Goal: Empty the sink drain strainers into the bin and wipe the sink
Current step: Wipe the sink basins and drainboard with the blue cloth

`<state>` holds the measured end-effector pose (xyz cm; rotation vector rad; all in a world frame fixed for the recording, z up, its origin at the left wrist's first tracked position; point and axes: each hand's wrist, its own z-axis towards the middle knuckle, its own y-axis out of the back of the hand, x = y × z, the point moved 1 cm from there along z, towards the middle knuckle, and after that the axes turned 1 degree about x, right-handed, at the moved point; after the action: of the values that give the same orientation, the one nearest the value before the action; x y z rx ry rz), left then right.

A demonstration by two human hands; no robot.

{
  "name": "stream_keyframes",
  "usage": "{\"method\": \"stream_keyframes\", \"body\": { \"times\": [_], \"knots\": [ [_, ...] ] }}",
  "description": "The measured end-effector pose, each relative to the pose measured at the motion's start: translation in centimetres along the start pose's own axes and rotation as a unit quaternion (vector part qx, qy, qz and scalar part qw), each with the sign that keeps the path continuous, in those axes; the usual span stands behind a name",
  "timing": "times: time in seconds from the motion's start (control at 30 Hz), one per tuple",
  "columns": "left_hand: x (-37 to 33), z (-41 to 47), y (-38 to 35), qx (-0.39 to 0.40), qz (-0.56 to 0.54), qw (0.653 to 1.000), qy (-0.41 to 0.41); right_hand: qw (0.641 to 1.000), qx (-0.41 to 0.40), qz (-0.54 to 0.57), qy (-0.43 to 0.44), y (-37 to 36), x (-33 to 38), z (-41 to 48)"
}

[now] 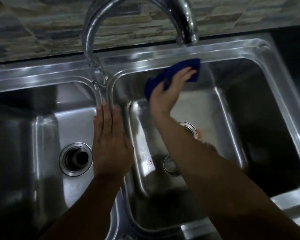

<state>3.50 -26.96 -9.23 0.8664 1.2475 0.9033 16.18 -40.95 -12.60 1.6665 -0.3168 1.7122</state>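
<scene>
A stainless double sink (163, 54) fills the view. My right hand (170, 90) presses a blue cloth (184, 70) against the back wall of the right basin. My left hand (109, 137) lies flat, fingers together, on the divider between the basins and holds nothing. The left basin's drain (75, 159) is an open dark hole with no strainer in it. In the right basin, a round strainer (170, 166) lies on the floor beside my forearm, and the drain (189, 129) is partly hidden behind that arm.
A chrome gooseneck tap (97, 32) arches from the divider's back end over the right basin. Small orange scraps (150, 162) lie on the right basin floor. A stone-pattern tiled wall (42, 28) runs behind the sink. Dark counter (294, 54) lies at the right.
</scene>
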Motion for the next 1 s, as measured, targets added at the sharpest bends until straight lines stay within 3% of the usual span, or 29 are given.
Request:
{"method": "stream_keyframes", "body": {
  "times": [0.07,0.13,0.2,0.23,0.27,0.33,0.37,0.43,0.53,0.57,0.63,0.73,0.8,0.93,1.0],
  "knots": [
    [0.0,0.0,0.0,0.000,-0.002,1.000,0.002,0.996,0.080,-0.031,0.035,0.5,-1.0,-1.4],
    [0.0,0.0,-0.1,0.002,-0.003,1.000,0.003,0.995,0.039,-0.087,0.038,2.3,-2.5,1.1],
    [-0.1,0.1,0.0,-0.001,-0.003,1.000,0.002,0.966,0.006,-0.257,-0.008,4.4,-5.1,6.5],
    [-0.1,0.1,0.0,0.001,-0.003,1.000,0.002,0.918,0.005,-0.393,-0.055,5.9,-6.4,9.1],
    [-0.1,0.0,0.1,0.004,-0.002,1.000,0.001,0.837,0.024,-0.541,-0.082,7.3,-7.4,11.2],
    [-0.1,0.0,0.3,0.007,-0.002,1.000,0.001,0.707,0.128,-0.694,-0.048,9.6,-8.9,12.3],
    [-0.2,0.0,0.3,0.007,-0.004,1.000,0.002,0.713,0.183,-0.676,-0.042,10.7,-9.9,11.5],
    [-0.3,0.0,0.3,0.003,-0.004,1.000,0.006,0.761,0.305,-0.571,-0.045,11.4,-10.8,8.4],
    [-0.3,0.2,0.2,0.005,0.006,1.000,0.002,0.773,0.404,-0.489,0.021,9.6,-10.3,2.5],
    [-0.3,0.2,0.2,0.005,0.015,1.000,0.003,0.764,0.438,-0.471,0.054,8.4,-10.0,0.6],
    [-0.4,0.0,0.4,0.005,0.050,0.999,0.007,0.712,0.506,-0.470,0.125,6.4,-9.4,-2.3],
    [-1.0,-0.2,0.6,0.045,0.116,0.992,0.005,0.649,0.547,-0.498,0.179,6.2,-9.2,-1.0],
    [-1.7,-0.1,0.5,0.086,0.149,0.985,-0.005,0.627,0.550,-0.520,0.181,8.2,-9.8,2.4],
    [-5.2,-0.7,-1.1,0.129,0.196,0.966,-0.109,0.592,0.514,-0.604,0.140,15.6,-12.1,9.3],
    [-7.7,-1.4,-3.4,0.208,0.180,0.953,-0.124,0.565,0.518,-0.631,0.122,19.5,-13.0,10.3]
  ]
}}
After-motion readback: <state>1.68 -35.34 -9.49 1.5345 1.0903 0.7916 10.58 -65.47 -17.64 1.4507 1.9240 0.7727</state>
